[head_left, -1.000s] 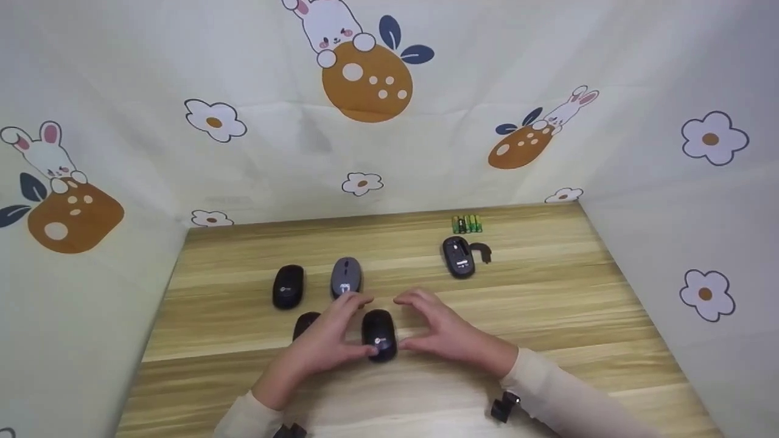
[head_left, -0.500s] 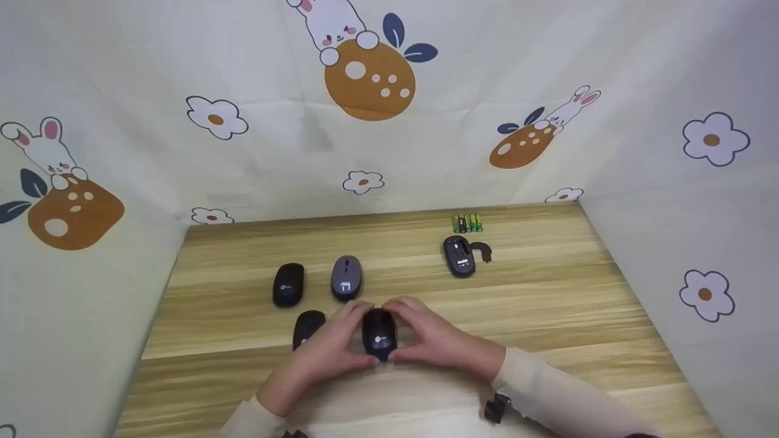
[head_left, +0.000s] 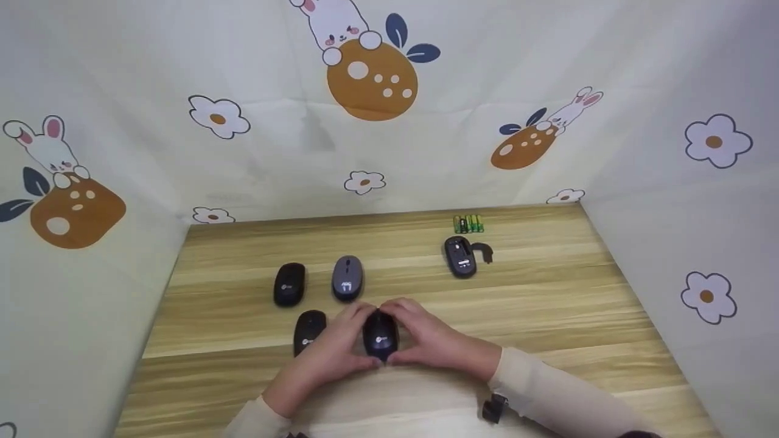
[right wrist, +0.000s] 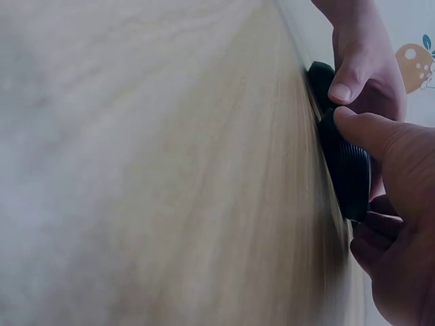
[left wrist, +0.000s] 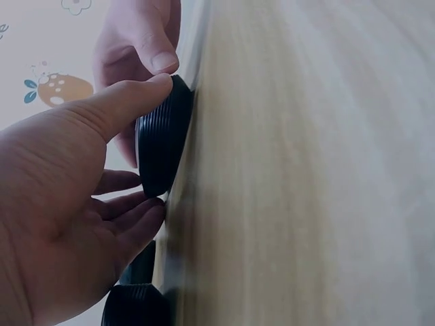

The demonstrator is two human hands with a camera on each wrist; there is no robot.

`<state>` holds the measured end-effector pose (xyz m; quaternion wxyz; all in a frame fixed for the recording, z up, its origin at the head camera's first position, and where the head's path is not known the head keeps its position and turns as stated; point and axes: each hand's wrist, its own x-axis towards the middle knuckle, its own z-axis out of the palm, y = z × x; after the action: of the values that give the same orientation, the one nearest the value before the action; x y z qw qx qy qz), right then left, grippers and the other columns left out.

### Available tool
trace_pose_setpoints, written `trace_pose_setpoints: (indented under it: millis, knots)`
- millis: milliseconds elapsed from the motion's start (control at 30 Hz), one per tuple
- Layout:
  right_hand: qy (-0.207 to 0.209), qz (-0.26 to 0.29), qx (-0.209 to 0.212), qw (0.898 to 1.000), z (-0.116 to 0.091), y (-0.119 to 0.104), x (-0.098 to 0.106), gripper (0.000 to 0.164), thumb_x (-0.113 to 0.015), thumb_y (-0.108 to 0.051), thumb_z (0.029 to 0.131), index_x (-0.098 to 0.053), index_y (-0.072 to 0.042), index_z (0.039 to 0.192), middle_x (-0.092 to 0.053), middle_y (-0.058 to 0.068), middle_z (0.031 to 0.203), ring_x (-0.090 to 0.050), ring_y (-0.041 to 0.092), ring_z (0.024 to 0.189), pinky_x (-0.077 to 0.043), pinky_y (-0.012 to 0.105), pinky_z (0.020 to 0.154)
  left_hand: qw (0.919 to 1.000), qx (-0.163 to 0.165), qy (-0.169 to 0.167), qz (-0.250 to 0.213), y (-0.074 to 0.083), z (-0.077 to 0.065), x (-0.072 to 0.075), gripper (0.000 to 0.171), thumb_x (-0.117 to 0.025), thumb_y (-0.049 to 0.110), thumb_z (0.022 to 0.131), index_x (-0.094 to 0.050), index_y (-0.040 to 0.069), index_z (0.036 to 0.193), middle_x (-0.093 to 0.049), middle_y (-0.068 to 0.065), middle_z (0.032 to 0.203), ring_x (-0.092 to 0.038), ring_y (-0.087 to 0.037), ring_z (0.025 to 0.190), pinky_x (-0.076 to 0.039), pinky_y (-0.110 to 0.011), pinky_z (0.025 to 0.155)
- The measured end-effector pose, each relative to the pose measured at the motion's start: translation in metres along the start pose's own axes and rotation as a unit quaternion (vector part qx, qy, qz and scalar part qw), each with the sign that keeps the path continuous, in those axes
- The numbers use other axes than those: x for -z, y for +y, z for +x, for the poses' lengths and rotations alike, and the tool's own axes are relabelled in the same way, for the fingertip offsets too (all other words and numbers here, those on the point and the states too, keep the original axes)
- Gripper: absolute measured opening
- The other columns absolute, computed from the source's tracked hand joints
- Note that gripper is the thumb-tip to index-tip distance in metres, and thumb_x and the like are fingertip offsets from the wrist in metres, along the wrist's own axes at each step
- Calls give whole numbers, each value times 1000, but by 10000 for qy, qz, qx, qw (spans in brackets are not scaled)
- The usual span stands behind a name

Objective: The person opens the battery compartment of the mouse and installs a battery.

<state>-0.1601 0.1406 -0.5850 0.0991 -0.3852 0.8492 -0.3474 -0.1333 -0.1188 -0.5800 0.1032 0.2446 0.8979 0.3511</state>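
Observation:
A black computer mouse point(head_left: 380, 337) lies top side up on the wooden table between both hands. My left hand point(head_left: 336, 345) pinches it from the left, thumb at the near end and fingertips at the far end. From the right, my right hand point(head_left: 431, 338) grips it the same way. In the left wrist view, the ribbed side of the mouse point(left wrist: 163, 139) shows between thumb and fingers, its base close to the table. The right wrist view shows the right thumb on one end of the mouse point(right wrist: 352, 178), with curled fingers at the other.
Left of the hands lie another black mouse point(head_left: 289, 285), a grey mouse point(head_left: 347, 278) and a black mouse point(head_left: 309, 328) partly behind the left hand. At the back right, an upturned mouse point(head_left: 460, 257) has its battery bay exposed, beside a loose cover point(head_left: 484, 252) and several green batteries point(head_left: 468, 224).
The right hand has come left onto the mouse, and its fingers have closed on the ends. My left thumb and fingers have also settled on it. The mouse has hardly moved.

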Motion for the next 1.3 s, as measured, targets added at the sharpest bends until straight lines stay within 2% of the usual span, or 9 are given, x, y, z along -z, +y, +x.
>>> trace_pose_setpoints:
  millis: [267,533,767,1300]
  knots:
    - [-126,-59,-171,9998,2,-2,-1,94,-97,-32,85,-50,-5,162,-49,8,164,-47,25,152,-41,44,128,9999,59,26,108,0,1,-4,102,-98,34,81,-47,-2,162,-48,-18,163,-48,-40,151,-42,-57,126]
    - [-122,-106,-113,9998,3,-2,-1,95,-98,-29,84,-50,-2,162,-49,11,163,-46,27,152,-39,41,129,9994,0,90,346,2,1,-6,101,-99,33,80,-49,-4,160,-49,-20,161,-48,-40,150,-43,-57,125]
    - [-73,-169,-80,9998,3,-2,-2,96,-99,-29,83,-50,-3,161,-50,9,162,-46,25,151,-39,39,129,9992,87,50,382,3,2,-5,100,-99,33,80,-50,0,161,-50,-17,161,-49,-38,150,-44,-56,124]
    - [0,-89,-49,9999,4,0,-4,92,-99,-28,82,-54,-5,159,-52,5,158,-48,23,148,-41,39,128,9991,27,63,419,3,2,-4,99,-98,34,80,-51,1,160,-51,-16,160,-51,-38,148,-45,-56,123]
